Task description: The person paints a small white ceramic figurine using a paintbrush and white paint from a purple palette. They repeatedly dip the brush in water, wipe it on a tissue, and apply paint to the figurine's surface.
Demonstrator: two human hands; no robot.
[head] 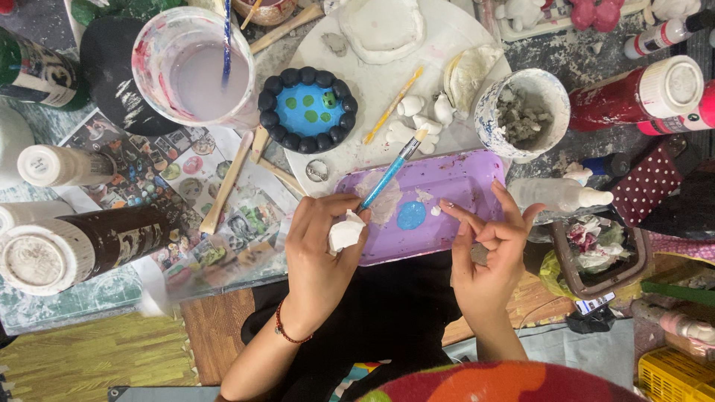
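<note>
My left hand (322,242) grips a small white clay piece (345,231) and also holds a blue-handled paintbrush (391,170), whose bristle end points up and away over the round white board (447,45). My right hand (488,246) hovers over the right part of the purple tray (477,175). Its fingers are spread and loosely curled, the index tip is near a white fleck on the tray, and nothing is held in it. A blob of blue paint (411,215) and a white smear lie on the tray between my hands.
A blue dish rimmed with black balls (307,109) and small white clay figures (417,119) sit on the board. A cup of cloudy water (195,71) stands at the left, a speckled cup of grey clay (521,112) at the right. Paint bottles (82,242) (640,93) line both sides.
</note>
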